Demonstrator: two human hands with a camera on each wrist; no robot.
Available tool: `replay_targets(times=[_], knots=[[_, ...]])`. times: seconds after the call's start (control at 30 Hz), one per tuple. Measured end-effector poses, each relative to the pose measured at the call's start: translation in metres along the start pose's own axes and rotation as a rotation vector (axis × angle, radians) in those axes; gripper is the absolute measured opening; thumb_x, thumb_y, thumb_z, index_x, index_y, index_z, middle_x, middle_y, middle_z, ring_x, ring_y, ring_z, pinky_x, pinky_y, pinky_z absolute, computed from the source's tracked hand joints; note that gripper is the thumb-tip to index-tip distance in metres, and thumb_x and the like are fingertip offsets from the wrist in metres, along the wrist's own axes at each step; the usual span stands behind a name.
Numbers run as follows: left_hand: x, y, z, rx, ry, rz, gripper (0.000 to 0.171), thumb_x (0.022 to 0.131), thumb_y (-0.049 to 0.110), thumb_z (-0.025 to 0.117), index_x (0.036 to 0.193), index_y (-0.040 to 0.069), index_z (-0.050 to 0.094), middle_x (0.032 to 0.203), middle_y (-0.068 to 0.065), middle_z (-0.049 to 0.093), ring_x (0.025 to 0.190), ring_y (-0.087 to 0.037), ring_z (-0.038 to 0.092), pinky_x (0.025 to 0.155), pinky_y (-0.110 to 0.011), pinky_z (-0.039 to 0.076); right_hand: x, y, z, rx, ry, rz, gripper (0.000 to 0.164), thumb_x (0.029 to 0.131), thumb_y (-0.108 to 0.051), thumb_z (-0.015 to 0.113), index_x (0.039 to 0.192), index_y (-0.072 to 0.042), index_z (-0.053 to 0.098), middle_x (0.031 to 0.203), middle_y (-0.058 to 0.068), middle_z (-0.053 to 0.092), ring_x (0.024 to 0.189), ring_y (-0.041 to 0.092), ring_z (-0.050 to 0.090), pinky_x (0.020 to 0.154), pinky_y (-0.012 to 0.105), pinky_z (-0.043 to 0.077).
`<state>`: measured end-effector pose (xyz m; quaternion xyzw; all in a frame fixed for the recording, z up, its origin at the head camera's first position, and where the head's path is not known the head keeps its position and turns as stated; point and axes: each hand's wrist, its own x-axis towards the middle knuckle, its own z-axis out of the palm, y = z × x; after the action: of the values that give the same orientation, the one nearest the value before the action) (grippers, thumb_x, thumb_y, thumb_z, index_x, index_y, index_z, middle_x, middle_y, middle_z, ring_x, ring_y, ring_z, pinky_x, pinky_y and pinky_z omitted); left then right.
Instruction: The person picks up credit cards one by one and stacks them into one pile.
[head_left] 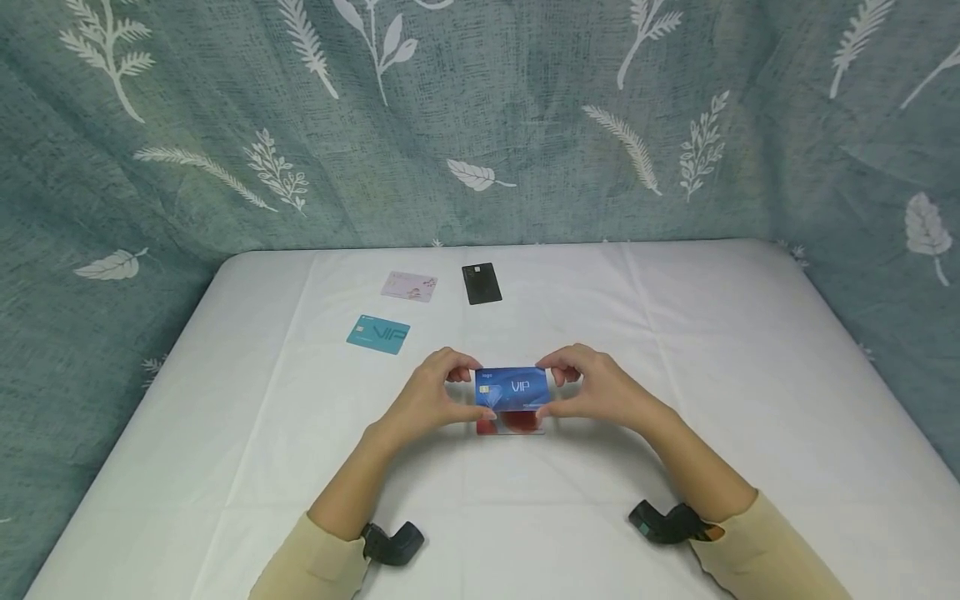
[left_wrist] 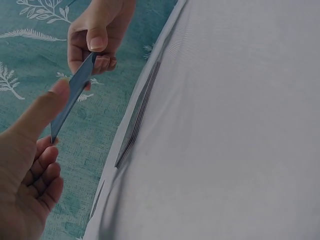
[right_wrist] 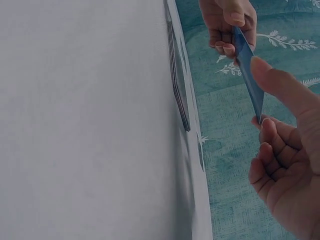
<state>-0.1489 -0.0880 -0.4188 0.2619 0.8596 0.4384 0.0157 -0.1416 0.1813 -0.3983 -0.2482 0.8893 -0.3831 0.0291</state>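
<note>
A blue card point(head_left: 517, 387) marked "VIP" is held up, tilted, between both hands. The left hand point(head_left: 438, 390) pinches its left end between thumb and fingers, and the right hand point(head_left: 591, 385) pinches its right end the same way. In the left wrist view the blue card point(left_wrist: 75, 95) appears nearly edge-on. Below it, apart from it, a red card point(head_left: 517, 423) lies on the white cloth, partly hidden by the blue one. Both wrist views show a small stack of cards point(left_wrist: 142, 107) there, seen from the side; in the right wrist view the stack point(right_wrist: 176, 82) looks slightly bent.
Farther back and left on the white-covered table point(head_left: 300, 450) lie a teal VIP card point(head_left: 378, 334), a pale pink card point(head_left: 409, 286) and a black card point(head_left: 482, 283), spaced apart. A green leaf-patterned curtain point(head_left: 525, 125) hangs behind. Each wrist wears a black camera point(head_left: 393, 544).
</note>
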Motion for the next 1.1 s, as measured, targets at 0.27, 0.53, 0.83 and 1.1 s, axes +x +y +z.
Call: replay_targets(times=[0.27, 0.53, 0.83, 1.1], knots=[[-0.001, -0.003, 0.004, 0.006, -0.005, -0.011, 0.059, 0.062, 0.030, 0.089, 0.110, 0.010, 0.061, 0.094, -0.006, 0.056, 0.089, -0.021, 0.053, 0.082, -0.036, 0.048, -0.001, 0.004, 0.004, 0.017, -0.023, 0.011, 0.056, 0.064, -0.029, 0.088, 0.109, -0.005, 0.065, 0.085, -0.002, 0.051, 0.085, 0.017, 0.047, 0.077, 0.032, 0.045], [-0.003, -0.005, 0.008, 0.018, -0.008, -0.021, 0.058, 0.061, 0.031, 0.089, 0.108, 0.012, 0.061, 0.093, -0.004, 0.055, 0.088, -0.020, 0.051, 0.081, -0.033, 0.046, -0.002, 0.007, 0.007, 0.026, -0.047, 0.027, 0.054, 0.063, -0.027, 0.088, 0.106, -0.008, 0.064, 0.083, -0.003, 0.050, 0.083, 0.015, 0.048, 0.077, 0.029, 0.044], [-0.004, -0.009, 0.010, 0.028, -0.032, -0.042, 0.061, 0.060, 0.035, 0.089, 0.109, 0.013, 0.060, 0.094, -0.001, 0.054, 0.090, -0.018, 0.050, 0.083, -0.033, 0.044, -0.001, 0.007, 0.008, 0.036, -0.096, 0.074, 0.054, 0.063, -0.030, 0.088, 0.107, -0.010, 0.062, 0.085, -0.003, 0.051, 0.082, 0.016, 0.047, 0.074, 0.027, 0.042], [-0.005, -0.012, 0.012, 0.044, -0.048, -0.054, 0.062, 0.059, 0.036, 0.089, 0.110, 0.014, 0.060, 0.095, 0.002, 0.053, 0.090, -0.014, 0.048, 0.084, -0.032, 0.043, -0.001, 0.010, 0.011, 0.042, -0.114, 0.088, 0.054, 0.063, -0.033, 0.087, 0.106, -0.011, 0.062, 0.085, -0.002, 0.052, 0.080, 0.016, 0.046, 0.071, 0.026, 0.040]])
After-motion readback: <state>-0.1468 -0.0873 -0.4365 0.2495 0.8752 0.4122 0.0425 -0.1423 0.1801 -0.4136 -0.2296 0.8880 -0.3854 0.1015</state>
